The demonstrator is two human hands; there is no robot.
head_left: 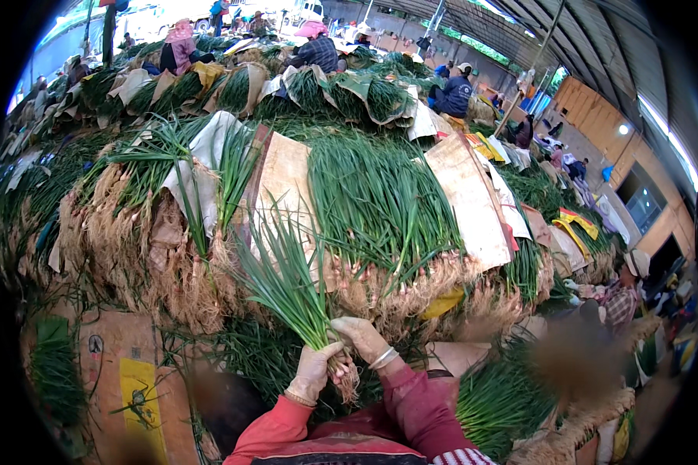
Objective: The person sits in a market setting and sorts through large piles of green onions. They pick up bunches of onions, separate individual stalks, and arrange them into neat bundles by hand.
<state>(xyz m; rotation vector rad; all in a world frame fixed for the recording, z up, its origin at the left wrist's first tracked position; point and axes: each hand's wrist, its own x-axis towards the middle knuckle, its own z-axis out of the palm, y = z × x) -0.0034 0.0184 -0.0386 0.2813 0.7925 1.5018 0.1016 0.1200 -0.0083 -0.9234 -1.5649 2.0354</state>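
Near the lower middle, my left hand (312, 373) in a pale glove is closed around the lower stems of a bunch of green onions (295, 306). My right hand (363, 341), also gloved, is closed on the same bunch from the other side; its fingertips are partly hidden. Green leaves fan up and to the left, while pinkish bulbs and tangled roots hang below my hands. Just beyond lies a big pile of green onions (384, 201) with roots toward me, on and between tan sacks (291, 182).
More rooted green onions (190, 287) form the pile's left side. A flattened sack (116, 395) with a yellow panel lies at lower left. Loose green onions (504, 395) sit at lower right. Several people work farther off, one in a checked shirt (622, 302) at the right.
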